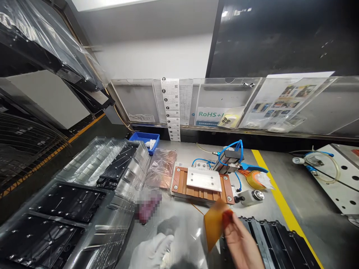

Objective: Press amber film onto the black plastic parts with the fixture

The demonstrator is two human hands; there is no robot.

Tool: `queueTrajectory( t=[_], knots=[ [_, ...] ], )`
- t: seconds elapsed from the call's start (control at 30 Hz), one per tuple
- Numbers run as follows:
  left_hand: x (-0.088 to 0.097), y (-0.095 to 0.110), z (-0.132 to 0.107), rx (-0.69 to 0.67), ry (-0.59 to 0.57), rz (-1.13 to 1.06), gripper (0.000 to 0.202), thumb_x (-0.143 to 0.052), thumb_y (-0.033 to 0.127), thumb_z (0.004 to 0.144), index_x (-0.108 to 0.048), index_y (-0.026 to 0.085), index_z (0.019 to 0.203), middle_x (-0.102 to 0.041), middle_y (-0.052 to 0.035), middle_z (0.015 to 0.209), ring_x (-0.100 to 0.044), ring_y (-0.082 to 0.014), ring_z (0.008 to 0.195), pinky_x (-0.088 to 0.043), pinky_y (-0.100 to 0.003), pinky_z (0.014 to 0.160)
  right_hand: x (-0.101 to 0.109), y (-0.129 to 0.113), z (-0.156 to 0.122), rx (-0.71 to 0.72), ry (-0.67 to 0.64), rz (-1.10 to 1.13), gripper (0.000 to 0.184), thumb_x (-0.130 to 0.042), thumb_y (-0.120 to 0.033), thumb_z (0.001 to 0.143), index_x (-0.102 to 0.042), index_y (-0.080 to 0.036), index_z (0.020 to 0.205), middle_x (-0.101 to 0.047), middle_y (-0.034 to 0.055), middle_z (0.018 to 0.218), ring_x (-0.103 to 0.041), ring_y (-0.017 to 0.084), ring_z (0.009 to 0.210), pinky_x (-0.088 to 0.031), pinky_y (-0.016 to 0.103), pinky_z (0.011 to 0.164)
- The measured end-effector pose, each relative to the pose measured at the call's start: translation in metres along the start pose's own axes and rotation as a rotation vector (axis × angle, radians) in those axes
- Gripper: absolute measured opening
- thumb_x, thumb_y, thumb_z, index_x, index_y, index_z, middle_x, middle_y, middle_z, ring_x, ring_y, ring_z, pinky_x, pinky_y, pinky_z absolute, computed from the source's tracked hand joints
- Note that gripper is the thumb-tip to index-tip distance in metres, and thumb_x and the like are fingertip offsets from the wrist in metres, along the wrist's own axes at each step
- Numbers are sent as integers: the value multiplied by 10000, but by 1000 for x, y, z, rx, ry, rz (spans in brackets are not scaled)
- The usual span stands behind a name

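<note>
My right hand (241,241), bare with a red cot on one fingertip, pinches an amber translucent film sheet (213,223) near the table's front edge. The sheet hangs just in front of a brown fixture with a white top plate (203,183). My left hand (151,252) wears a white glove and lies low on the table beside a clear plastic sheet (183,233); its fingers look curled, but the glove is blurred. A row of black parts (277,239) lies under and right of my right hand.
Clear plastic trays holding black parts (84,194) are stacked at the left. A blue bin (146,140) stands at the back, a pink bag (161,168) beside the fixture. A tape roll (255,179), blue air hoses (230,149) and a yellow floor-style line (276,188) lie to the right.
</note>
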State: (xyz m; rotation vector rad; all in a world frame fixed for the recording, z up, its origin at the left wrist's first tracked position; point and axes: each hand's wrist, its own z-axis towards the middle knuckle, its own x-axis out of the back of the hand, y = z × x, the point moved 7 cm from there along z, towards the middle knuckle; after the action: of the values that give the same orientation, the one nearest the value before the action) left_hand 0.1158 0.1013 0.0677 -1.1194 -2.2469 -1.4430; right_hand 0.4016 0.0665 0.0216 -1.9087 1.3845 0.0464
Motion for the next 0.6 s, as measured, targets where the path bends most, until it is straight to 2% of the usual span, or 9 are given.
queueTrajectory(
  t=[0.1, 0.2, 0.27, 0.33, 0.4, 0.43, 0.47, 0.53, 0.6],
  knots=[
    [20, -34, 7, 75, 6, 91, 386, -360, 472, 932, -666, 298, 776, -720, 20, 722, -654, -158, 659, -477, -233, 664, 24, -51, 8, 197, 100, 8, 235, -799, -298, 684, -713, -224, 890, -767, -16, 851, -706, 110, 755, -603, 165, 675],
    [22, -65, 24, 72, -55, 388, 371, -349, 254, 905, -689, 343, 1023, -751, 9, 905, -690, -185, 768, -495, -274, 696, 36, -101, 3, 447, 185, -16, 193, -753, -358, 754, -702, -244, 901, -743, -35, 890, -678, 87, 749, -584, 155, 682],
    [16, -79, 41, 74, -65, 504, 361, -350, 274, 918, -687, 333, 1034, -748, 2, 901, -694, -198, 790, -499, -290, 691, 28, -115, 1, 488, 157, -137, 292, -793, -411, 698, -696, -239, 913, -733, -22, 954, -673, 112, 836, -577, 179, 740],
    [6, -82, 59, 59, -48, 555, 284, -471, 336, 889, -675, 293, 1083, -742, -23, 1002, -685, -218, 904, -504, -317, 786, 12, -113, 2, 449, 88, -361, 418, -842, -476, 599, -697, -220, 896, -733, -4, 939, -669, 147, 871, -565, 197, 760],
    [-2, -71, 73, 7, -5, 563, 447, -596, 298, 810, -598, 247, 1254, -666, -69, 1248, -620, -250, 1104, -464, -371, 943, -6, -101, 2, 420, 8, -601, 453, -843, -531, 555, -700, -204, 833, -729, 1, 843, -669, 168, 825, -555, 213, 746],
    [-5, -60, 78, -32, 15, 529, 527, -615, 274, 790, -557, 238, 1312, -613, -78, 1334, -579, -257, 1172, -431, -390, 1001, -17, -92, 1, 400, -58, -712, 444, -825, -552, 569, -699, -199, 806, -724, 6, 804, -669, 179, 798, -554, 232, 738],
    [-8, -47, 81, -64, 14, 455, 516, -605, 276, 797, -563, 242, 1310, -606, -74, 1344, -570, -251, 1184, -417, -391, 1024, -28, -81, 0, 369, -144, -812, 424, -798, -566, 602, -693, -196, 780, -717, 12, 774, -670, 190, 774, -553, 255, 731],
    [-14, -16, 82, -119, -39, 220, 360, -550, 324, 839, -665, 262, 1174, -691, -45, 1198, -619, -219, 1091, -445, -352, 994, -49, -55, -5, 286, -345, -980, 383, -721, -574, 697, -677, -198, 753, -709, 21, 737, -675, 203, 742, -545, 292, 721],
    [-20, 18, 78, -154, -149, -21, 274, -552, 350, 830, -737, 271, 1016, -741, -18, 1059, -649, -195, 1009, -467, -300, 950, -65, -31, -13, 211, -499, -1105, 348, -649, -549, 777, -654, -202, 750, -707, 22, 706, -679, 202, 710, -528, 304, 705]
  ],
)
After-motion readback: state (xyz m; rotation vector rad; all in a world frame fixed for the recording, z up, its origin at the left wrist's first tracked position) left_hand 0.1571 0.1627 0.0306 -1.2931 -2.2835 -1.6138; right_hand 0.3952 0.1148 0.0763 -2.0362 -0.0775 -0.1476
